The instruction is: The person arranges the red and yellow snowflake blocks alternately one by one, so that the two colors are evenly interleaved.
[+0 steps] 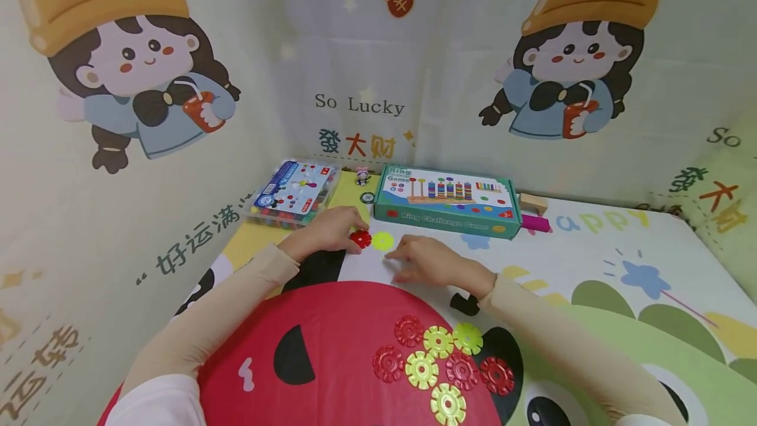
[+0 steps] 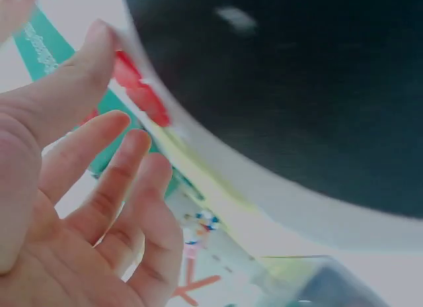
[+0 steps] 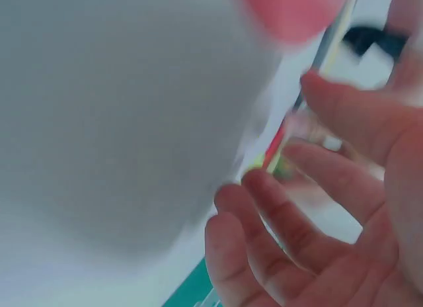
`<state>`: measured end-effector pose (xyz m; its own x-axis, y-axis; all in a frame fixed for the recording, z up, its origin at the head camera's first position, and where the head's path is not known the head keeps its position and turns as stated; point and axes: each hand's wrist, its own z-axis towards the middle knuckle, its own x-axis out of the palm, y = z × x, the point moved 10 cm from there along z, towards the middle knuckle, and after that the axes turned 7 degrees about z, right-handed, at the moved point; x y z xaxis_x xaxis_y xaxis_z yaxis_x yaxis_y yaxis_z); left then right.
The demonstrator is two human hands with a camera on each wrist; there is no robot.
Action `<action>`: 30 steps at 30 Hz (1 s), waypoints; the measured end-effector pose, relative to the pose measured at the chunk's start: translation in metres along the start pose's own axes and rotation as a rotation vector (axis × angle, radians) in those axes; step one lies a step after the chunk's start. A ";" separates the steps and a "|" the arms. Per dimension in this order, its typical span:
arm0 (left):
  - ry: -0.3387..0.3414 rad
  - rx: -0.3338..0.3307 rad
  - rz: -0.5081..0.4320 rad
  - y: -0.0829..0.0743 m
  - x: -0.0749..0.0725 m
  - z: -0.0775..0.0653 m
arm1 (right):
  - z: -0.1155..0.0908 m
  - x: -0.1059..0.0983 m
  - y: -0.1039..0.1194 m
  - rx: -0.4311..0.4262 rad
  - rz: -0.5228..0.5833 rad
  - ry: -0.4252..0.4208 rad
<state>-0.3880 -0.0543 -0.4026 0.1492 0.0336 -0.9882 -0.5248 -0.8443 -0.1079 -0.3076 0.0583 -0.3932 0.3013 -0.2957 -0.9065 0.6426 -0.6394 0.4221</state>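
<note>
On the white part of the table, a red notched plastic disc (image 1: 361,238) lies at the fingertips of my left hand (image 1: 326,232). Close beside it is a yellow-green disc (image 1: 383,240), between both hands. My right hand (image 1: 428,260) hovers low just right of that disc, its fingers loosely bent and holding nothing. In the left wrist view, the left hand (image 2: 99,181) has spread fingers, and the red disc (image 2: 142,92) appears past the thumb tip. The right wrist view shows the right hand (image 3: 317,214) with its fingers apart; surroundings are blurred.
Several red and yellow-green discs (image 1: 422,370) lie together on the printed red area nearer me. Along the back stand a clear box of colourful parts (image 1: 292,192), a small figurine (image 1: 363,176), a compass-like disc (image 1: 367,198), a green game box (image 1: 446,201) and a wooden block (image 1: 533,203).
</note>
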 end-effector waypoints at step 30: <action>-0.011 0.114 0.011 -0.037 0.012 0.014 | -0.078 0.032 0.058 -0.118 0.128 0.127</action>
<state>-0.3789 -0.0153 -0.4120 0.1341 0.0307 -0.9905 -0.6185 -0.7783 -0.1079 -0.2059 0.0674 -0.3980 0.4672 -0.2720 -0.8413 0.6692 -0.5130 0.5376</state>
